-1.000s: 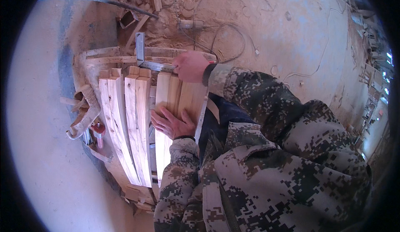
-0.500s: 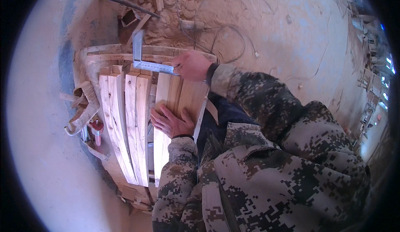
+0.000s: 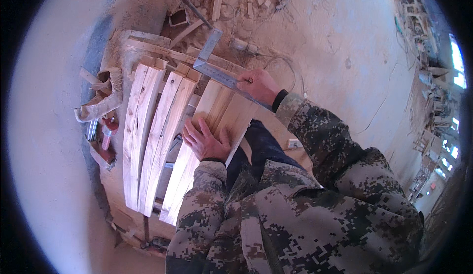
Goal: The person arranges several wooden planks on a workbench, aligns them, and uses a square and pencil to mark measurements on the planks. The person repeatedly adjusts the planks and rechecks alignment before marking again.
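Note:
A metal carpenter's square (image 3: 217, 73) lies across the far ends of a group of pale boards (image 3: 224, 107), its short arm pointing away from me. My right hand (image 3: 261, 85) is closed over the square's long blade, thumb and finger pinched together. A small dark spot shows at the pinch, but I cannot make out what is held. Flat on top of the boards rests my left hand (image 3: 208, 142), its fingers spread and holding nothing.
To the left stand two more pairs of long timbers, one knotty (image 3: 140, 131) and one beside it (image 3: 167, 131). A curved rough wooden piece (image 3: 106, 96) and a red-handled tool (image 3: 108, 132) lie by the wall. Offcuts (image 3: 256, 5) and a cable (image 3: 290, 69) lie on the dusty floor beyond.
The view has turned, so the boards sit further right and tilted. My right hand has shifted along the square, and the blade now shows on both sides of it. My left hand stays on the boards.

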Demonstrator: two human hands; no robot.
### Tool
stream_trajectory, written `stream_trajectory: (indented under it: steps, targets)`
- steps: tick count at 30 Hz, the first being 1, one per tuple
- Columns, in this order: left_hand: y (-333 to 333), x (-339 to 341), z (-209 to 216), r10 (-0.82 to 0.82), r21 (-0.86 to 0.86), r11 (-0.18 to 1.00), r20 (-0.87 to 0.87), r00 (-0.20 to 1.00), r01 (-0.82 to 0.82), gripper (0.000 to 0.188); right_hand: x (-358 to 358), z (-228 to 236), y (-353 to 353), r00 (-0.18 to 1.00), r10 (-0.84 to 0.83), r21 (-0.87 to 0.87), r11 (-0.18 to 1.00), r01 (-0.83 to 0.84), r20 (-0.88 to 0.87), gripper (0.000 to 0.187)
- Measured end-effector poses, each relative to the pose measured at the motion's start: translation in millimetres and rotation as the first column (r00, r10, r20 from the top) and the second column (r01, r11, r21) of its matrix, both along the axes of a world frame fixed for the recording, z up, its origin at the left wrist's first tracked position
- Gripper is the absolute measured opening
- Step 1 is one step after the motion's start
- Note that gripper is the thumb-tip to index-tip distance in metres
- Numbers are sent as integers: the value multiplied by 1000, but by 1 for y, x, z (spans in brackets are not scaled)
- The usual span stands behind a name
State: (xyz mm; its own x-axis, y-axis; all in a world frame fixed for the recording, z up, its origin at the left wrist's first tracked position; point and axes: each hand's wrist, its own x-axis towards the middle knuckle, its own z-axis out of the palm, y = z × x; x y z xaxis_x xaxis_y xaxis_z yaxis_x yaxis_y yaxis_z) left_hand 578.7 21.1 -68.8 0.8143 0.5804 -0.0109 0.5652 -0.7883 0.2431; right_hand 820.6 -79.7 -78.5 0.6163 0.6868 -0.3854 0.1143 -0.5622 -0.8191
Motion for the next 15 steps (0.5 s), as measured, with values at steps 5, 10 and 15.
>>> stream_trajectory:
  steps: [5,10,15]
  targets:
    - [3,2,-10,18,5,1000,65,998,-18,73,6,-19,7,999,25,-30,999,-24,41,15]
    - [3,-7,-4,-43,-85,995,84,995,51,92,8,-31,13,941,174,8,983,-184,290,16]
    - [3,-24,8,-115,-153,981,23,993,117,102,8,-33,17,933,172,-62,985,-161,318,15]
